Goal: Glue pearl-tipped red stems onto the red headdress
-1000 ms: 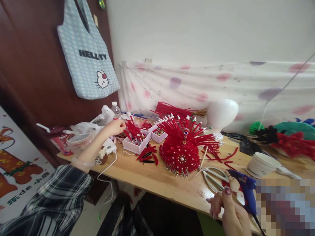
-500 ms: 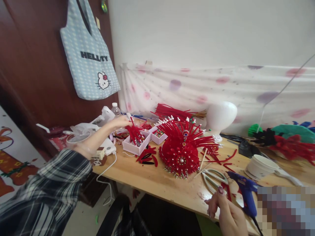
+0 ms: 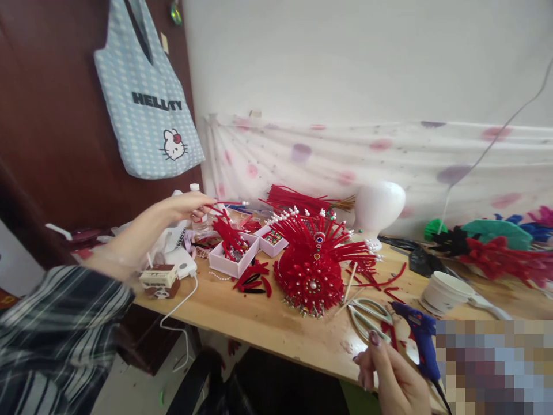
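Stretched out to the left, my left hand [image 3: 190, 205] pinches a red chenille stem [image 3: 228, 202] with small white beads at its tip. Below and right of that hand, a pink-white box [image 3: 233, 266] holds more red stems and shiny beads. At the lower right, my right hand [image 3: 391, 372] is closed, thumb against curled fingers; what it may hold is hidden. Between the hands sits a red headdress [image 3: 309, 259] with fanned, white-beaded stems and a pearl-centred flower. Closest to my right hand are scissors [image 3: 369, 317] and a blue glue gun [image 3: 421, 331].
Behind the headdress stand a white head form [image 3: 380, 207] and a bundle of red stems [image 3: 298, 197]. A white cup [image 3: 447, 293] and colourful flowers [image 3: 496, 248] lie right. A white cable [image 3: 177, 308] hangs off the table's front edge. Loose red and black pieces [image 3: 254, 279] lie beside the box.
My left hand has drawn back leftward from above the box, the beaded red stem in its fingers. The view has shifted slightly right. My right hand keeps nearly the same pose.
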Motion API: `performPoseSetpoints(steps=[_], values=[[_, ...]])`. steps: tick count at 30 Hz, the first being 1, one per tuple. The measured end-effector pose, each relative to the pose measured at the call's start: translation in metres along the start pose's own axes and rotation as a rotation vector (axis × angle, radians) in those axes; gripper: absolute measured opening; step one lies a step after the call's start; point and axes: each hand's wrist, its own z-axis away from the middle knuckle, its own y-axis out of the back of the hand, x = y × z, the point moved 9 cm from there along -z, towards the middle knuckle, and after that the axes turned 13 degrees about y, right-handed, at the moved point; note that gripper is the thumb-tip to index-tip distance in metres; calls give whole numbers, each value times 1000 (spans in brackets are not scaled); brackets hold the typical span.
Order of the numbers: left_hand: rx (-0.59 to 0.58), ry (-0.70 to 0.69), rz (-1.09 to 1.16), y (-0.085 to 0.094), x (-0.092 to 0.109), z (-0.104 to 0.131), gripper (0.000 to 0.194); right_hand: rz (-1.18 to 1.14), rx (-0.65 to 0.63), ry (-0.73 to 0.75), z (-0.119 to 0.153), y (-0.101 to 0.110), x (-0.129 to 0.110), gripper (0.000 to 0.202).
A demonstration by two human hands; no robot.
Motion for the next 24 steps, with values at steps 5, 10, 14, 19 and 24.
performPoseSetpoints(steps=[5, 10, 14, 19, 24], values=[[-236, 56, 380, -61, -9, 87, 24, -424, -182, -161, 11, -77, -28, 44], [-695, -108, 361, -216, 0, 211, 32, -666, -71, -238, 12, -100, -29, 55], [-827, -38, 509, -271, -5, 234, 34, -657, 291, -256, 9, -38, -5, 35], [-576, 126, 820, -251, -31, 186, 33, -876, 234, -143, 0, -14, -17, 27], [-442, 300, 1081, -250, -47, 177, 38, -909, -192, -306, 24, -79, -26, 44]])
